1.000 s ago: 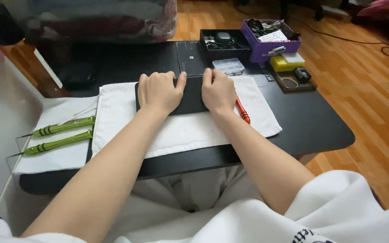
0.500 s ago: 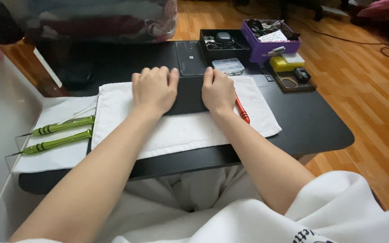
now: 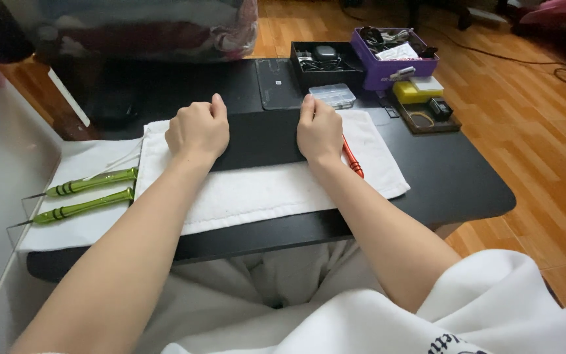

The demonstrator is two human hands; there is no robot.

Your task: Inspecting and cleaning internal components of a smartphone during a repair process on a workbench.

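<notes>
Head view, looking down over both forearms at a black desk [image 3: 453,190]. A flat black slab [image 3: 257,139], dark and rectangular, lies across the far part of a white towel [image 3: 263,193] spread on the desk. The left hand [image 3: 198,129] sits on the slab's left end, its fingers curled under into a loose fist, knuckles up; whether it actually pinches the edge cannot be told. The right hand [image 3: 319,129] covers the slab's right end, fingers bent down over the far edge, palm pressed on top. So the slab spans the gap between the two hands, touching both, with its bare middle showing.

Just right of the right hand, an orange-red screwdriver [image 3: 352,157] lies on the towel, slanting toward the person. To the left, on a second white cloth [image 3: 80,229], two green screwdrivers [image 3: 86,196] lie side by side, tips pointing left. Beyond the hands rest a thin dark panel [image 3: 276,82], a small clear plastic box [image 3: 335,95], a black tray [image 3: 325,62] of small parts, a purple box [image 3: 394,59] and a yellow block [image 3: 409,93].
</notes>
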